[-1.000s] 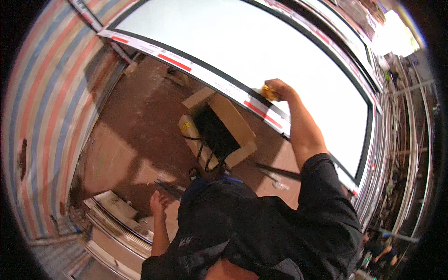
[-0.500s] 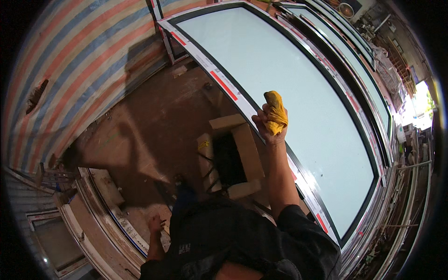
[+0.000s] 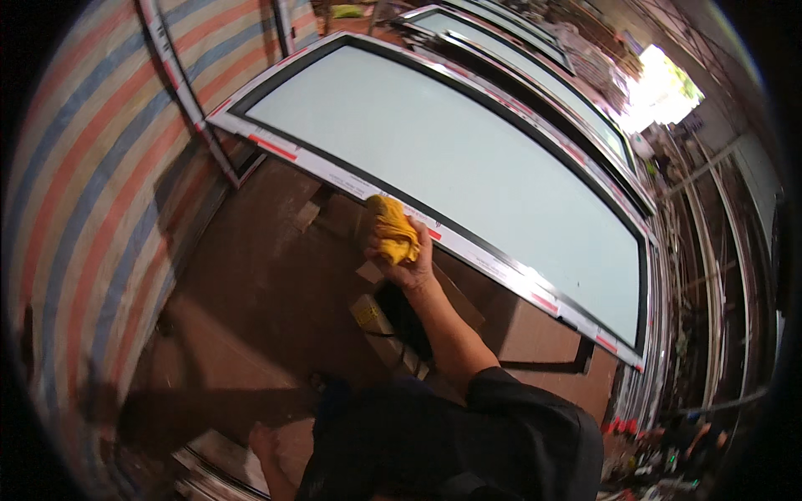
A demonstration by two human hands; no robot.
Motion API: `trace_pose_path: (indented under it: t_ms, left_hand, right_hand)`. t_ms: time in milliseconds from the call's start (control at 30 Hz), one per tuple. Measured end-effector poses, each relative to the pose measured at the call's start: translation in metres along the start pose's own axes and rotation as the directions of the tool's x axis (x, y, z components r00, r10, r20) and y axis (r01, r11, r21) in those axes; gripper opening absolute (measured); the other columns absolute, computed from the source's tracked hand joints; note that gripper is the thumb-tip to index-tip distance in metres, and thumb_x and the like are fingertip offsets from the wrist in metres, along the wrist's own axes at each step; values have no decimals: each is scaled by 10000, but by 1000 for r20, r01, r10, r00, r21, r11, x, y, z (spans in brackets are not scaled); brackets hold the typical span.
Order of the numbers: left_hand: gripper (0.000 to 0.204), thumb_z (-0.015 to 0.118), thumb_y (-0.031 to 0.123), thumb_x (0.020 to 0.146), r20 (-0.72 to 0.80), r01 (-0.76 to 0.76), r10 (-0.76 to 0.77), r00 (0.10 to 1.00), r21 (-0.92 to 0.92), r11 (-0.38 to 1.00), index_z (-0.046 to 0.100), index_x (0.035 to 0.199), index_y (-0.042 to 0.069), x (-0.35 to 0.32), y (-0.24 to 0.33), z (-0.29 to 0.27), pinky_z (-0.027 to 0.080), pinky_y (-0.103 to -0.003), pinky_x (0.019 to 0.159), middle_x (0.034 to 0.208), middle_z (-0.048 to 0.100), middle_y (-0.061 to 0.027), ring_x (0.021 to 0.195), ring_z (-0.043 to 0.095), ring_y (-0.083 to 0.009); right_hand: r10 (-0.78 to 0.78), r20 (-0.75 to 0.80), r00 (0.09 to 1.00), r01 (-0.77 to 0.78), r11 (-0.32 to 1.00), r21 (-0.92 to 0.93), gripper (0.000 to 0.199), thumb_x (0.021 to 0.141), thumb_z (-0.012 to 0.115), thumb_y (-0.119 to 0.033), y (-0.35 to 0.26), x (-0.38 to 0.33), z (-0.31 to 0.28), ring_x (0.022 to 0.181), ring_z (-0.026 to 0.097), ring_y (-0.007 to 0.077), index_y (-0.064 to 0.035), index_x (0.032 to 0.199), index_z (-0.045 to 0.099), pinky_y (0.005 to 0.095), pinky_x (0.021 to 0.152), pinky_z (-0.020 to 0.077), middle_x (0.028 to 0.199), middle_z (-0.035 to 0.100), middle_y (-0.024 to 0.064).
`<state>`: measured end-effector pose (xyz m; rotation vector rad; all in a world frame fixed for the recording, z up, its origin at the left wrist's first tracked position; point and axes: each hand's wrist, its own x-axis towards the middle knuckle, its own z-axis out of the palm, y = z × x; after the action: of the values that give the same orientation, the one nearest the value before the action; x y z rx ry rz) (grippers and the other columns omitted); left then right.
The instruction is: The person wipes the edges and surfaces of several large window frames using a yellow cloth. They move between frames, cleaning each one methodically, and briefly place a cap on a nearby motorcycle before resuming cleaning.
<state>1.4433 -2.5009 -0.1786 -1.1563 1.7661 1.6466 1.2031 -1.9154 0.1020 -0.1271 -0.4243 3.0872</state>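
A crumpled yellow cloth (image 3: 393,230) is bunched in my right hand (image 3: 420,265), which is shut around it. That hand is held up in front of me, at the near edge of a large framed glass pane (image 3: 443,159). Whether the cloth touches the frame I cannot tell. White film with red marks covers the pane's outer frame, and a black border runs inside it. My left hand (image 3: 264,440) hangs low at my left side, away from the pane, its fingers too blurred to make out.
An open cardboard box (image 3: 376,326) with dark contents stands on the brown floor below my right forearm. More framed panes (image 3: 535,58) lie behind the large one. A striped sheet (image 3: 100,192) hangs on the left. Long metal profiles (image 3: 710,250) are stacked at the right.
My view has turned to the right. My right hand, still gripping the cloth, has gone from over the glass to the pane's near edge. The left hand stays low.
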Motion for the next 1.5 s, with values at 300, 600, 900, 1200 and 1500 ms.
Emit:
trace_pose_path:
  t_ms: [300,600,900,1200,1500]
  left_hand:
    - [379,688,246,942,-3,-336,342,940,-200,920,631,1255,42,89,250,-38,557,-326,693,1019,668,-66,786,669,-183]
    - [522,701,356,960,108,-95,51,993,450,888,636,1314,-22,112,241,-6,552,-356,758,1139,703,-140,890,667,-213]
    - [469,645,398,1002,-60,374,-371,927,54,926,649,1284,23,157,274,-55,539,-391,746,1061,674,-152,910,674,-264]
    - [389,668,361,966,39,71,-124,992,636,769,701,1183,39,393,573,-61,528,-379,680,948,679,-91,802,666,-219]
    - [399,633,374,986,286,-421,309,907,581,696,678,1201,41,565,945,5,487,-301,569,906,685,-48,676,647,-155]
  right_hand:
    - [-327,-14,945,320,934,-161,564,939,586,-400,15,69,1,1047,664,302,-5,1340,541,460,898,565,1197,659,161]
    - [-668,-151,729,593,726,-348,338,986,523,-146,23,200,-5,1082,679,295,31,1274,542,433,870,596,1207,659,174]
    - [-800,-211,562,361,466,-807,451,938,577,-82,75,339,30,1083,652,259,-19,1370,464,411,916,558,1216,607,132]
    - [-980,-124,158,399,178,-899,476,901,599,-70,107,401,-2,1060,683,278,-1,1359,485,410,863,603,1219,637,171]
    - [-982,-79,-173,437,-4,-899,403,948,597,-108,116,401,-6,1018,673,266,6,1321,499,415,830,594,1182,616,133]
